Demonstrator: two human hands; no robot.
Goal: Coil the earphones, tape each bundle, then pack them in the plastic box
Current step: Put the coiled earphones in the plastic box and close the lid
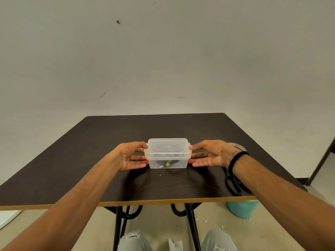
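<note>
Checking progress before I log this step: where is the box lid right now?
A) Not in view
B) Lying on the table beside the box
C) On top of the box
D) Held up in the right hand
C: the lid sits on the box, with both hands at the box's ends.

Your right forearm covers most of the scissors point(233, 183), tape roll point(237, 145) half hidden behind your right hand point(212, 153), dark coils in the plastic box point(167, 153) blurred through its wall, teal bucket point(243, 208) mostly concealed under the table point(108, 142).
</note>
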